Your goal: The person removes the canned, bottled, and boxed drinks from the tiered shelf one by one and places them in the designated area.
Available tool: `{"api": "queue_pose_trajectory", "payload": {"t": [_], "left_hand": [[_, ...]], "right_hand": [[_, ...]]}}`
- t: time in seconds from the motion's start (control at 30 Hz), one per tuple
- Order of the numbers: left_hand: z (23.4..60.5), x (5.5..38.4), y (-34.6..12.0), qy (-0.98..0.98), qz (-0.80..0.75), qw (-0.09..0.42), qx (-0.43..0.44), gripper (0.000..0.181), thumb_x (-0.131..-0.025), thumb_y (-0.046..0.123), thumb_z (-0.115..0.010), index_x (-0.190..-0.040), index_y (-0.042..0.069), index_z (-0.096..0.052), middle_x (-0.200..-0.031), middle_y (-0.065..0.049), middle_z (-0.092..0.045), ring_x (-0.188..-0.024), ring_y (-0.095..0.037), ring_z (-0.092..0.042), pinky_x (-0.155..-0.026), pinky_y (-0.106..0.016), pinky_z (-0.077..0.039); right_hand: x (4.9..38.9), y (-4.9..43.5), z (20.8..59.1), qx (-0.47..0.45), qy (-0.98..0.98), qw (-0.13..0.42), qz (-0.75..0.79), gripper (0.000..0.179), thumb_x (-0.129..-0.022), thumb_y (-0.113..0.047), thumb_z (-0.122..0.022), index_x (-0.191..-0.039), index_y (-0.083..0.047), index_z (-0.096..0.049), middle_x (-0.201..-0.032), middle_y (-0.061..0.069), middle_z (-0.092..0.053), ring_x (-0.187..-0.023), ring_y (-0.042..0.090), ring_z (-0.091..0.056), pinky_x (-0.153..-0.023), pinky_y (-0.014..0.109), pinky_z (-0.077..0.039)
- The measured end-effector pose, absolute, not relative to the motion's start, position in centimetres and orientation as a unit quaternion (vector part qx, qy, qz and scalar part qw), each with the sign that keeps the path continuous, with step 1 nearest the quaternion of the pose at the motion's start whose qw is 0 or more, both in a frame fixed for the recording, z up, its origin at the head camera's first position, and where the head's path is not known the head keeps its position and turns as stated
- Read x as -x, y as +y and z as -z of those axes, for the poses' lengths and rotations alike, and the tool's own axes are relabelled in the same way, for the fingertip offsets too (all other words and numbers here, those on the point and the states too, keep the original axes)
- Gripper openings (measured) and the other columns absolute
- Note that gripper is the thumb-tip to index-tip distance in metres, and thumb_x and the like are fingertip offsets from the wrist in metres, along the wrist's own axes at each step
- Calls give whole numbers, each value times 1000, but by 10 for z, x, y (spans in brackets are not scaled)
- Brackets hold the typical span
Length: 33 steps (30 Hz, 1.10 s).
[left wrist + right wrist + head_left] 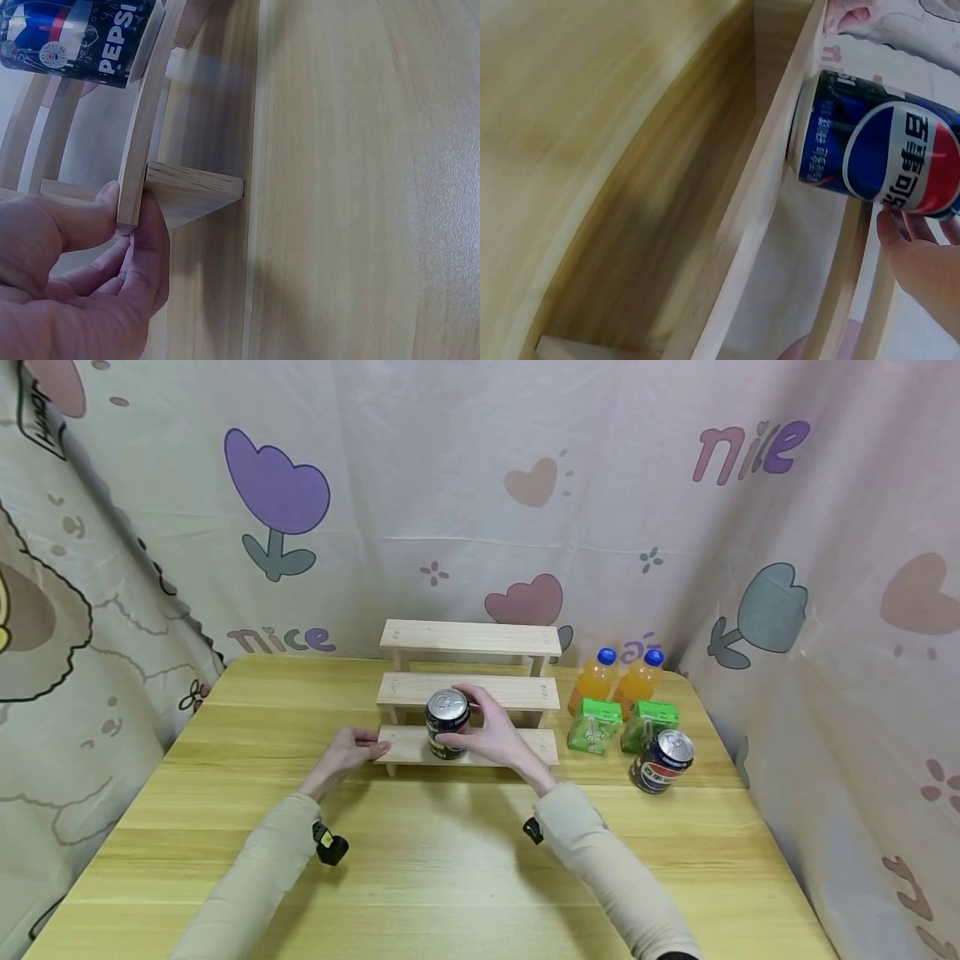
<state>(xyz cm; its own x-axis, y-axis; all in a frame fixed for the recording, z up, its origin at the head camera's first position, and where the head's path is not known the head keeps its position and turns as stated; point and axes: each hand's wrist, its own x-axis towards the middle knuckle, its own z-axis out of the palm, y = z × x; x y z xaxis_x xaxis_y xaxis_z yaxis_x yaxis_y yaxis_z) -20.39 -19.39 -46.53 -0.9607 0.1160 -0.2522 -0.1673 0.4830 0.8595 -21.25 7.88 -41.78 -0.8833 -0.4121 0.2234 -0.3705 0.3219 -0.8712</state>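
A dark blue Pepsi can (447, 712) stands upright on the lowest board of a three-step wooden rack (468, 637), left of that board's middle. My right hand (495, 735) holds it from the right, with the thumb across the front and fingers behind. In the right wrist view the can (892, 146) has its base against the board, fingertips on its side. My left hand (345, 758) pinches the left end of the lowest board; the left wrist view shows thumb above and fingers (150, 262) under that board (140, 142).
Right of the rack stand two orange drink bottles (592, 681) with blue caps. Two green cartons (595, 727) stand before them. A second Pepsi can (660, 764) leans at the front right. Printed curtains (450, 468) enclose the wooden table (465, 877) at the back and sides.
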Motion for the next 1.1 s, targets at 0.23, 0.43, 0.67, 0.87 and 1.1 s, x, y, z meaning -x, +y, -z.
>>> {"api": "queue_pose_trajectory", "payload": {"t": [0.23,0.43,0.67,0.87,1.1], "left_hand": [[464,203,-194,845,-516,141,18,48,-98,13,-64,-128,-22,-51,-114,-32,-66,-97,-22,-64,-91,-41,-55],[463,202,-194,841,-520,147,19,51,-98,13,-64,-131,-23,-48,-120,-36,-64,-103,-28,-65,-94,-44,-55],[466,204,-194,844,-516,146,22,50,-98,13,-64,-131,-22,-49,-119,-35,-64,-102,-26,-65,-95,-44,-55],[466,204,-195,846,-513,143,20,49,-98,13,-64,-130,-21,-51,-113,-31,-66,-99,-26,-64,-92,-41,-55],[465,203,-194,845,-515,141,22,49,-98,14,-64,-130,-21,-50,-119,-35,-64,-102,-29,-65,-96,-46,-54]], "right_hand": [[215,71,420,237,812,9,533,75,-77,-12,-87,-141,-8,-49,-137,14,-60,-125,30,-59,-110,46,-46],[214,71,420,234,810,-9,538,71,-75,-9,-87,-137,-6,-53,-134,15,-63,-122,32,-62,-108,49,-48],[208,80,414,217,809,-21,545,70,-75,-10,-88,-136,-8,-55,-132,13,-64,-120,29,-62,-106,48,-49],[197,101,403,203,789,-33,579,71,-74,-7,-87,-137,-6,-54,-131,16,-63,-119,33,-63,-105,50,-50],[183,143,400,174,785,-73,590,70,-71,-1,-87,-134,-3,-56,-131,19,-63,-119,33,-62,-106,48,-49]]}}
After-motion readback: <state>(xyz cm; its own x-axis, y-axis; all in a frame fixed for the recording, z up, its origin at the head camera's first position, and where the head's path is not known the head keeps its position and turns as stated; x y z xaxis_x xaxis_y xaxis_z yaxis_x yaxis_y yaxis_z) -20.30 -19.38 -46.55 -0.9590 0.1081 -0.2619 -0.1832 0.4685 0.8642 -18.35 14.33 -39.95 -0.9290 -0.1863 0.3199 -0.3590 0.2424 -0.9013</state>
